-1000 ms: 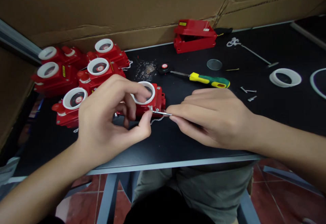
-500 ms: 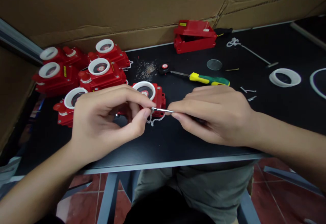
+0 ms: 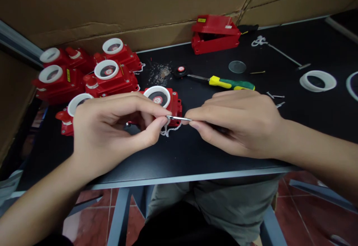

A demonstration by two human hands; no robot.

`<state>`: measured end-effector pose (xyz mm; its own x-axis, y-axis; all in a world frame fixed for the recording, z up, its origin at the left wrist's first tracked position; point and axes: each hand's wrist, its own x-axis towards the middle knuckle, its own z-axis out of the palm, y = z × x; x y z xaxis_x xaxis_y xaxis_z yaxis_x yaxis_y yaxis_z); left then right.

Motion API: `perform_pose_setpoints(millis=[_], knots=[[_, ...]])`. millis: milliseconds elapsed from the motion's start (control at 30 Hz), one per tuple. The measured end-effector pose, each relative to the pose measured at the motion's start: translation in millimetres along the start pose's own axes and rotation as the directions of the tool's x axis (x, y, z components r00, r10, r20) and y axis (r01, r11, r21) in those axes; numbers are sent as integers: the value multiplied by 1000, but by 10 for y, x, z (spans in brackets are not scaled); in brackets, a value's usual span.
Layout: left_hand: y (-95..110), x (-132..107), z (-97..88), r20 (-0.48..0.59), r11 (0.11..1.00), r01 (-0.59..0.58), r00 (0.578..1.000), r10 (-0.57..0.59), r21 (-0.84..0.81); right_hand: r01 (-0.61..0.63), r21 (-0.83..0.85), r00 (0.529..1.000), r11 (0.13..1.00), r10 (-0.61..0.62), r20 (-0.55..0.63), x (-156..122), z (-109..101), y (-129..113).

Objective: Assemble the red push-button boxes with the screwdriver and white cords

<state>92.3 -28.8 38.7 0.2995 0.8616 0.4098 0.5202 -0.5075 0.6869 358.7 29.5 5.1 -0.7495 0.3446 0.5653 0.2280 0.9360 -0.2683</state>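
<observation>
A thin, shiny metal rod (image 3: 179, 118) is stretched between my two hands above the front of the table. My left hand (image 3: 112, 130) pinches its left end between thumb and forefinger, the other fingers curled behind. At the opposite end, the thumb and forefinger of my right hand (image 3: 235, 123) are closed on it. Just behind my fingers sits a red box (image 3: 175, 106) with a white ring around a dark round face. A white braided cord (image 3: 167, 131) hangs by the rod's left end; whether it is tied to the rod I cannot tell.
Several similar red boxes (image 3: 112, 84) stand at the left. Farther back are an open red box (image 3: 215, 44), a yellow-green screwdriver (image 3: 232, 83) and debris (image 3: 160, 73). A glass disc (image 3: 237, 66), a metal T-rod (image 3: 288, 56), screws (image 3: 275, 95) and a white ring (image 3: 307, 85) lie right.
The view has shifted slightly. Both hands keep their pinch on the metal rod, with almost no movement between them.
</observation>
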Motion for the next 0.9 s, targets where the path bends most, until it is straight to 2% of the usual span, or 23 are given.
perform_pose_setpoints(millis=[167,367,567,667,767,900], knots=[[3,-6,23,-22,999,28,999,-27,43,-24,-21,1000,999,24,4,-7,0,6],[-66,-4,81,-59,993,-111,992,112,27,-20,-68,1000,997,20,0,-5,-10,-16],[-20,-51,115,-92,976,-102,988,122,194,27,-117,1000,993,-27,2,-15,35,-23],[-2,-45,98,-85,956,-175,976,199,234,23,-132,1000,991,-22,10,-20,31,-30],[-10,-57,71,-42,918,-194,974,222,346,8,-148,1000,989,-3,31,-25,22,-49],[-43,-121,61,38,803,-298,945,325,516,-29,-175,999,984,37,39,-30,46,-105]])
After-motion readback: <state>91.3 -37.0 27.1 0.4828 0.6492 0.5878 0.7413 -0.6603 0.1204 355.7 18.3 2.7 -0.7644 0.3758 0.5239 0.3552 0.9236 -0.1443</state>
